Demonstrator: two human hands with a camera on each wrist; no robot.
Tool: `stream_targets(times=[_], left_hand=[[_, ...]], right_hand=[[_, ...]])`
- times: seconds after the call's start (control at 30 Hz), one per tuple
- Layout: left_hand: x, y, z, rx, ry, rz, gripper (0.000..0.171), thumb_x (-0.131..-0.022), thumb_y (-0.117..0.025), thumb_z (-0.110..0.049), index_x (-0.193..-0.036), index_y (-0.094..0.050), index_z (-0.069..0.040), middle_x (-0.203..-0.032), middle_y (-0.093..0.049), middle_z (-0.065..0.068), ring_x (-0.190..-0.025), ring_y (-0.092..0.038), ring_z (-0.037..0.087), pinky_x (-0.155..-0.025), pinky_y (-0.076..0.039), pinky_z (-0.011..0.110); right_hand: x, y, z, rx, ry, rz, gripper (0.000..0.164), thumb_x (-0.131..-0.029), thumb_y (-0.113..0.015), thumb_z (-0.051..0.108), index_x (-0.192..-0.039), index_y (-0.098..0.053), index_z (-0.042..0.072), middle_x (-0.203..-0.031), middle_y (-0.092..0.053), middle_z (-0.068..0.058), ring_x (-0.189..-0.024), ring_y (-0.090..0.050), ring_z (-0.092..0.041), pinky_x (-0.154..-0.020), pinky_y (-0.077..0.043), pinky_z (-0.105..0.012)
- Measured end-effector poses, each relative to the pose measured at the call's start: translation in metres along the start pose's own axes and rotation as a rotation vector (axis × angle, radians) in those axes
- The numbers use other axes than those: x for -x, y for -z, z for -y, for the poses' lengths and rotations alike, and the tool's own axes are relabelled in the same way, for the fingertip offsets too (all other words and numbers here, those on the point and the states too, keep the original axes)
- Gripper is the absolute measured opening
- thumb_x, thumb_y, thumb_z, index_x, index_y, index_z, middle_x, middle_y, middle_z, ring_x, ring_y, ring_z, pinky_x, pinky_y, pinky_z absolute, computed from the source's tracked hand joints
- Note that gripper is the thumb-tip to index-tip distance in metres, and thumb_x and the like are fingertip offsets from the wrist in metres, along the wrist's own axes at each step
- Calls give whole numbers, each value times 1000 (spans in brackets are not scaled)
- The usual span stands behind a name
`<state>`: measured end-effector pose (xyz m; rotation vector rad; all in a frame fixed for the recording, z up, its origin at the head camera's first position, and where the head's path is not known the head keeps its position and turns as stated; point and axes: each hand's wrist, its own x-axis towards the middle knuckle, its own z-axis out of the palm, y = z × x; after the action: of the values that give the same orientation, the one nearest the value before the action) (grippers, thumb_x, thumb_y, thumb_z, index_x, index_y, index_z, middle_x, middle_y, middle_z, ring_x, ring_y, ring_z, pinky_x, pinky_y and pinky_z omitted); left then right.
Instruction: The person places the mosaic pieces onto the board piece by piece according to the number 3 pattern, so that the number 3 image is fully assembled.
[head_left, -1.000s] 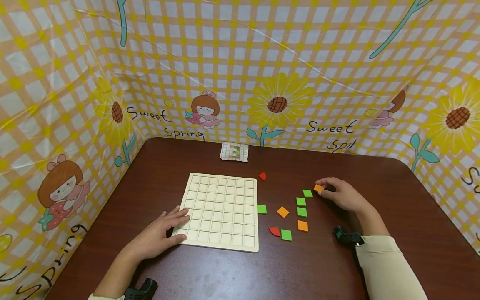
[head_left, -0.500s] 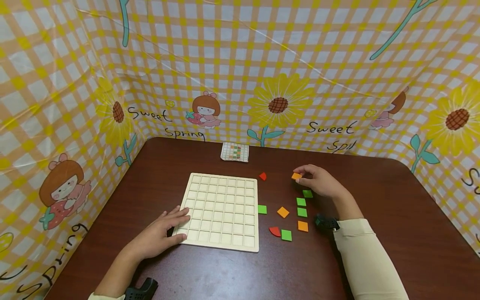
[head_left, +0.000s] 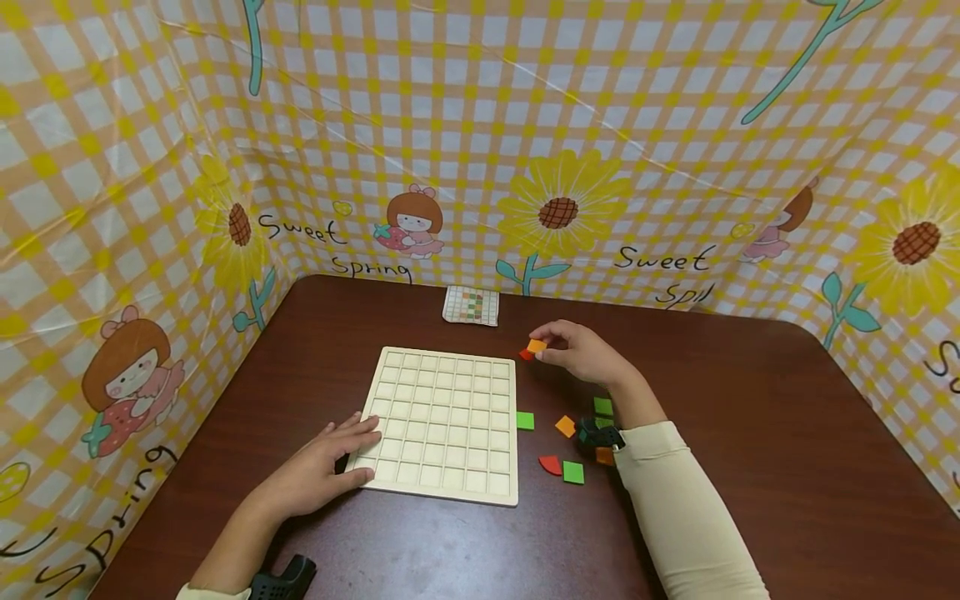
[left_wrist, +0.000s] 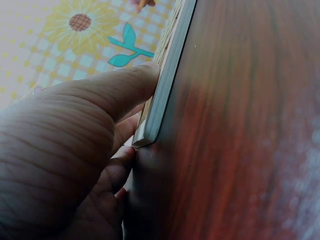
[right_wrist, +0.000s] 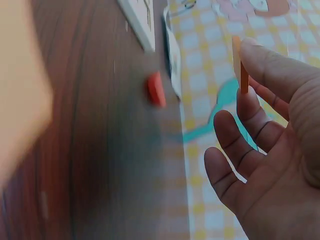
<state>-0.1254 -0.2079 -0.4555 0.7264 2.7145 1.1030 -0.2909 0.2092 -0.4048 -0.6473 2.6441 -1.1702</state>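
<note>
An orange square tile [head_left: 536, 346] is pinched between the thumb and fingers of my right hand [head_left: 577, 348]. It is above the table and overlaps a red quarter-circle piece [head_left: 525, 355] in the head view. The right wrist view shows the tile edge-on at the fingertips, with the other fingers spread loosely below. My left hand [head_left: 318, 467] rests at the near left corner of a pale wooden grid board [head_left: 450, 498], fingers extended onto it. In the left wrist view the thumb [left_wrist: 132, 87] lies along the board's edge [left_wrist: 167, 85]. The board's visible cells hold no pieces.
Right of the board lie green squares [head_left: 573, 472], orange squares [head_left: 566, 427] and another red quarter-circle [head_left: 551, 465]. My right wrist strap [head_left: 600, 435] partly hides several of them. A printed pattern card [head_left: 471, 307] lies behind the board, near the patterned cloth wall [head_left: 465, 125].
My right hand has carried the orange tile leftward and farther back, from right of the green squares to over the back red piece. The left hand has stayed on the board.
</note>
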Motion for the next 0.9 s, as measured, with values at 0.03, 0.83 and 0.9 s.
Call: stream_targets(times=[0.03,0.83,0.9], left_hand=[[0,0,0,-1,-2,-1,55,-93,-71,-22,-141,-54,-1,-154,-41,11,-148,-22,33,-116,-11,61],[2,0,0,-24,-52,-24,53,-95,-68,-27,-140,-56,-1,-152,-44,13,-146,-26,38,-114,-15,65],[2,0,0,-28,-51,-20,53,-96,-68,-28,-140,-56,-2,-152,-44,12,-146,-26,38,-114,-15,65]], right_hand=[[-3,-4,3,-7,1,7,32,-98,-66,16,-127,-62,5,-110,-57,-10,-93,-54,-25,-78,-48,-38],[-46,-84,63,-35,120,191,28,-98,-65,12,-125,-64,7,-110,-56,-4,-99,-49,-21,-81,-45,-35],[-48,-89,67,-49,109,195,28,-98,-65,12,-125,-64,7,-109,-55,-4,-98,-48,-21,-81,-45,-35]])
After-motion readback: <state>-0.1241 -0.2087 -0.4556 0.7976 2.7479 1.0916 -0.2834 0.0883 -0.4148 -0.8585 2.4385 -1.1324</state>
